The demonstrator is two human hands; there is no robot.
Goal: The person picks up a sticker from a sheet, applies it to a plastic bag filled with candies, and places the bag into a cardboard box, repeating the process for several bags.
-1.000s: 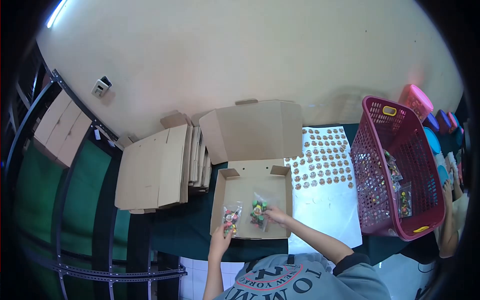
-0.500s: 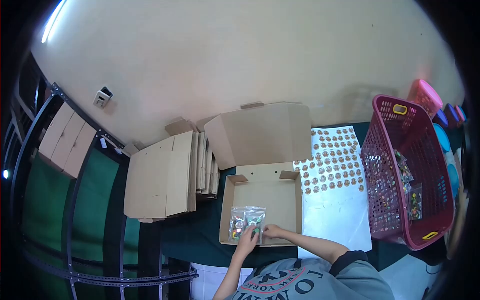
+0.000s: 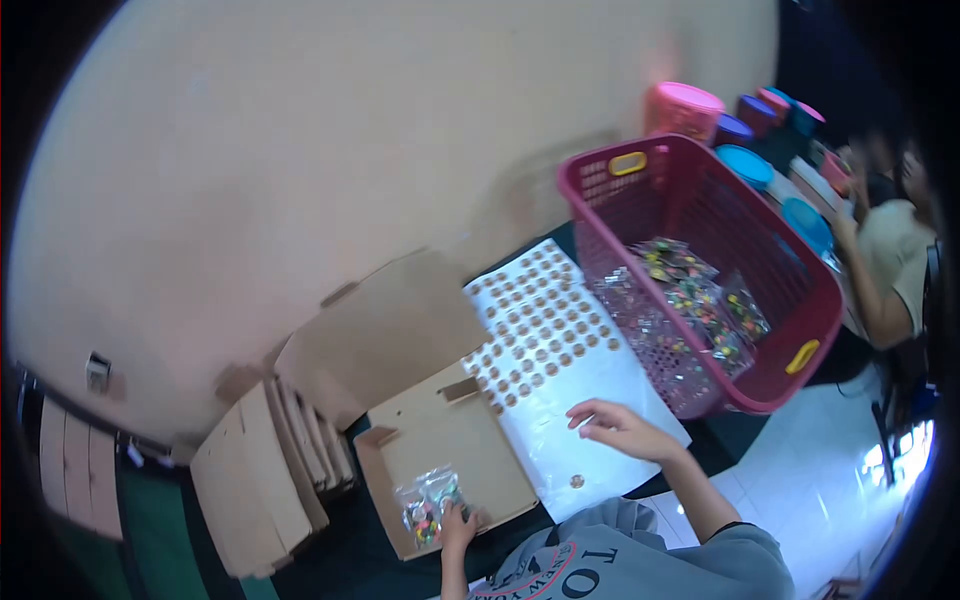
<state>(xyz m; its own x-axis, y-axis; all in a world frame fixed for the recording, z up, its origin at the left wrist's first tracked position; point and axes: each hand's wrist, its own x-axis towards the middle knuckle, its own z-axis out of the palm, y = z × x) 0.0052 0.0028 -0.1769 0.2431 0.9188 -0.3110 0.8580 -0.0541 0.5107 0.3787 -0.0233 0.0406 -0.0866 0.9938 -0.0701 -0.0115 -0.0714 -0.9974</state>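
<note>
My left hand [image 3: 458,524] is at the front of the open cardboard box [image 3: 380,478], touching the clear plastic bags [image 3: 422,508] of small colourful pieces that lie inside; its fingers are partly blurred and I cannot make out its grip. My right hand [image 3: 606,424] hovers over the white sheet [image 3: 560,420], fingers apart, holding nothing. Rows of round brown stickers [image 3: 548,330] cover the upper part of the sheet, and one lone sticker [image 3: 577,481] sits near its front edge.
A maroon basket [image 3: 700,170] holding many filled bags [image 3: 700,300] stands to the right. Behind it are lidded tubs [image 3: 744,166]. Folded cardboard boxes [image 3: 250,480] stand at the left. Another person [image 3: 895,250] is at the far right.
The view has turned to the right. My right hand has left the box and moved over the sheet, its fingers now spread. My left hand remains at the bags.
</note>
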